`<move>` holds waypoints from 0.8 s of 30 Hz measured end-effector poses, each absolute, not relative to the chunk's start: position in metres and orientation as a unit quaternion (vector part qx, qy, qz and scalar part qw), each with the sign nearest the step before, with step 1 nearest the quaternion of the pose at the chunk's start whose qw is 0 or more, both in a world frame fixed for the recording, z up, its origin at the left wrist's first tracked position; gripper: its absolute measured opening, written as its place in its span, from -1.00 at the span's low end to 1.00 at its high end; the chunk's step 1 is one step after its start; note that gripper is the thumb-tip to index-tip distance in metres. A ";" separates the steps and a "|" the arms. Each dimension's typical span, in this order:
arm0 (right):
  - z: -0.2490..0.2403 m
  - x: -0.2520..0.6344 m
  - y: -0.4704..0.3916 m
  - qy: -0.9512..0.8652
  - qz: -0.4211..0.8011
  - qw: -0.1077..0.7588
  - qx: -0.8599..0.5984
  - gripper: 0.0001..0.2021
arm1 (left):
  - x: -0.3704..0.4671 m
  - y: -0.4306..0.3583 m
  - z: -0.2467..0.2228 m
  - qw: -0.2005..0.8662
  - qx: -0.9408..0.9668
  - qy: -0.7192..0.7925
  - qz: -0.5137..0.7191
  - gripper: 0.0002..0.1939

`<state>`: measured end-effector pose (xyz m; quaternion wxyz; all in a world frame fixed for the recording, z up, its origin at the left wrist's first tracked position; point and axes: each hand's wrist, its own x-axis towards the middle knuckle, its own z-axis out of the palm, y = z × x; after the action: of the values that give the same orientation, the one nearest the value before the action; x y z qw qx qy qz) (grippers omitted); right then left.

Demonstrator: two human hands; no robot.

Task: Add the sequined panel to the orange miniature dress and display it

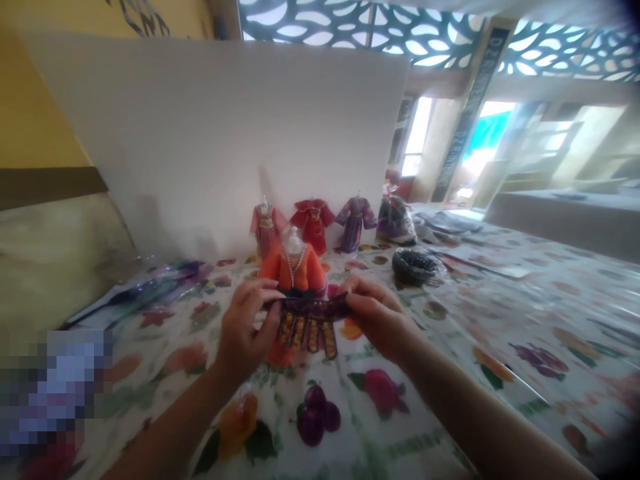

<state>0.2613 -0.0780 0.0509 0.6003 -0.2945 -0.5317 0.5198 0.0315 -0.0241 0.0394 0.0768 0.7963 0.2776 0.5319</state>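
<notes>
Stretched level between my hands is a small dark purple belt (pixel 314 308), with several gold-and-red patterned strips (pixel 306 333) hanging from it. My left hand (pixel 249 321) pinches its left end between thumb and fingers. At the other end, my right hand (pixel 375 311) grips it the same way. Just behind the belt stands a small dress form in an orange top (pixel 295 265) with a pale beaded V-shaped neckline. The belt hides the lower part of that outfit.
Behind stand three small dressed forms: a pink dress (pixel 267 230), a red dress (pixel 313 223) and a purple dress (pixel 356 223). A black coil (pixel 416 265) and a filled plastic bag (pixel 395 220) sit right. Wrapped fabrics (pixel 165 283) lie left on the fruit-print tablecloth (pixel 350 427).
</notes>
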 end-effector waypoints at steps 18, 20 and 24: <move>0.061 0.268 -0.051 -0.594 0.326 0.622 -0.392 -0.87 | 0.015 0.002 0.051 0.343 0.670 0.316 0.577 -0.93; 0.062 0.267 -0.048 -0.599 0.304 0.625 -0.398 -0.87 | 0.015 0.003 0.052 0.345 0.669 0.310 0.581 -0.94; 0.060 0.266 -0.042 -0.590 0.280 0.641 -0.404 -0.86 | 0.015 0.005 0.052 0.366 0.659 0.306 0.582 -0.92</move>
<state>0.2658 -0.0423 0.0602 0.6409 -0.4038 -0.5896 0.2803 0.0152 0.0053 0.0520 0.3656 0.6585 0.3064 0.5821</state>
